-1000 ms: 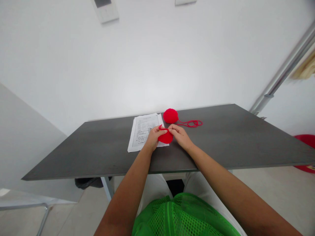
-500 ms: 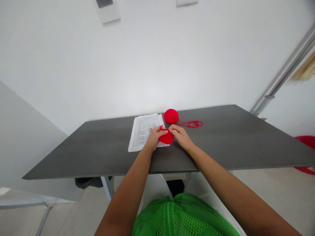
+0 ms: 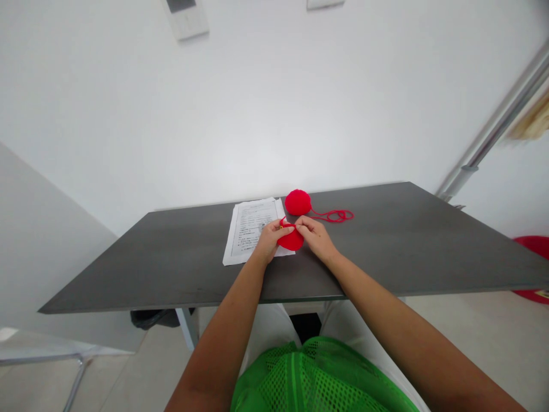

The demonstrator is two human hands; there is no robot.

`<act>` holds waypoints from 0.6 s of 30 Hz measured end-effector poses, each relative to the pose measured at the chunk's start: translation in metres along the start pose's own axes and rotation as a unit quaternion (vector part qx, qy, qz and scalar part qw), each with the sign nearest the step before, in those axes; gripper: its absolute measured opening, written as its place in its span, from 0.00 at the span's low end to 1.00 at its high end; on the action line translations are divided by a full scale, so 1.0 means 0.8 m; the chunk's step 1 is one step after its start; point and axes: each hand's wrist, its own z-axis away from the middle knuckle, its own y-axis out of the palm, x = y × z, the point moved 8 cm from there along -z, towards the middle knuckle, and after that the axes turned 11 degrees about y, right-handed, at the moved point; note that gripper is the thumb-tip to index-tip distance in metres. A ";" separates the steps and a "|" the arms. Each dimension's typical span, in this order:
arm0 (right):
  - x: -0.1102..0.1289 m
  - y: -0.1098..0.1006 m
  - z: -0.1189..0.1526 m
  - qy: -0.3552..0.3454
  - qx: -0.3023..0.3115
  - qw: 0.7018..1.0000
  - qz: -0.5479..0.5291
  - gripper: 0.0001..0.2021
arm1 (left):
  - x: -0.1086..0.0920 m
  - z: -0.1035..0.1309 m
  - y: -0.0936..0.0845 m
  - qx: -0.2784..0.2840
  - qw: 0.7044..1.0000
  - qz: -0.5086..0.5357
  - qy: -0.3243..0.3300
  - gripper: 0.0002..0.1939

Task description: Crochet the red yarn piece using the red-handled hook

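Observation:
My left hand (image 3: pixel 269 239) is closed on a small, rounded red crochet piece (image 3: pixel 291 240), thumb across its upper edge. A strand of red yarn (image 3: pixel 282 221) loops up over the left fingers, and a tiny yellow spot shows beside them, too small to name. My right hand (image 3: pixel 315 236) pinches at the piece's upper right edge; whatever lies between those fingertips is hidden. Just beyond both hands sits a red ball of yarn (image 3: pixel 298 202), its loose yarn (image 3: pixel 334 216) coiled to the right on the table.
Printed sheets of paper (image 3: pixel 249 232) lie under and left of my left hand. The dark grey table (image 3: pixel 412 240) backs onto a white wall (image 3: pixel 274 103). A metal pipe (image 3: pixel 493 137) runs along the right, with a red round object (image 3: pixel 534 245) on that side. Below left is a black bag (image 3: pixel 156 318).
The red piece has shifted very slightly to the right and turned a little between my fingers. Both hands keep nearly the same place; the yarn ball has not moved.

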 end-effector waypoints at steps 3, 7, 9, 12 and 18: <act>0.001 -0.003 0.001 -0.008 -0.016 1.000 0.001 0.07 | -0.001 -0.001 -0.001 -0.008 1.000 0.020 0.003 0.14; 0.001 -0.002 0.001 -0.006 -0.010 1.000 -0.005 0.07 | -0.001 -0.002 -0.004 -0.011 1.000 0.028 0.004 0.13; 0.000 -0.001 0.000 0.002 0.000 1.000 -0.010 0.07 | 0.000 -0.002 -0.004 -0.008 1.000 0.030 0.002 0.13; -0.002 0.003 -0.002 0.016 0.015 1.000 -0.014 0.07 | 0.001 -0.002 -0.004 -0.004 1.000 0.031 -0.004 0.12; -0.003 0.004 -0.002 0.020 0.023 0.999 -0.018 0.08 | 0.000 -0.002 -0.003 -0.006 0.999 0.033 -0.001 0.13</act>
